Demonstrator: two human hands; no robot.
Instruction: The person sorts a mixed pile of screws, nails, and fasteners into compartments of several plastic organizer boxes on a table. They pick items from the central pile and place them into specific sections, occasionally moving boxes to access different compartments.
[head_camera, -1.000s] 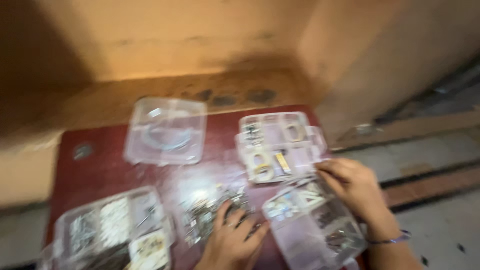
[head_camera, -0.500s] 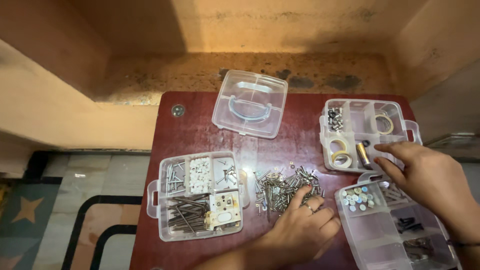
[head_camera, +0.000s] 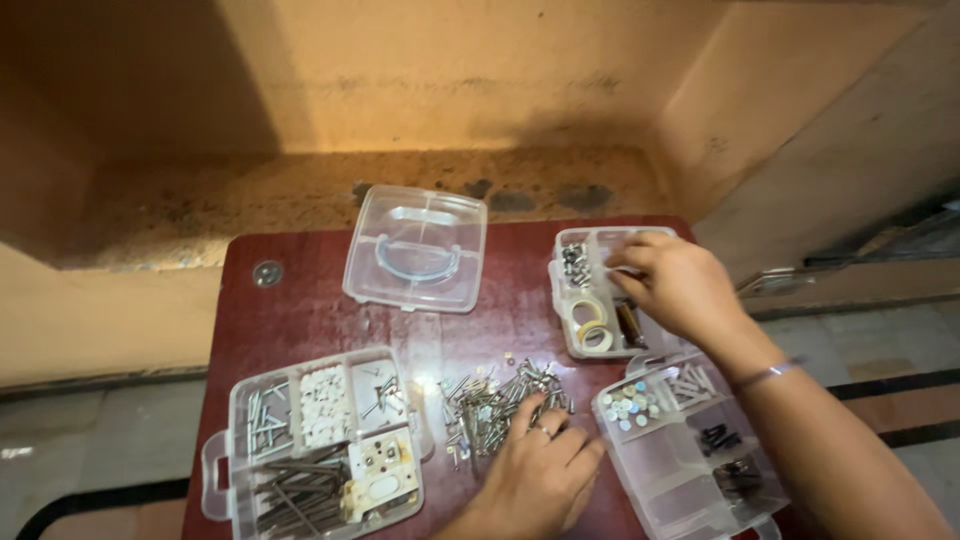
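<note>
My left hand (head_camera: 535, 470) rests on a loose pile of small screws and nails (head_camera: 495, 400) in the middle of a dark red table (head_camera: 300, 320), fingers spread over the pile. My right hand (head_camera: 675, 285) reaches into the far clear compartment box (head_camera: 590, 300), fingers curled over its upper cells beside a few bolts; whether it pinches anything is hidden. That box also holds tape rolls (head_camera: 592, 330) and a small brass cylinder.
A clear lid with a handle (head_camera: 415, 248) lies at the table's back. At front left stands a clear box of nails and white plugs (head_camera: 315, 440). A clear box with buttons and dark screws (head_camera: 685, 440) sits at front right. A stained wall ledge runs behind.
My right hand moved from the box's near edge up into its far compartments. My left hand stays on the screw pile. The camera view shifted.
</note>
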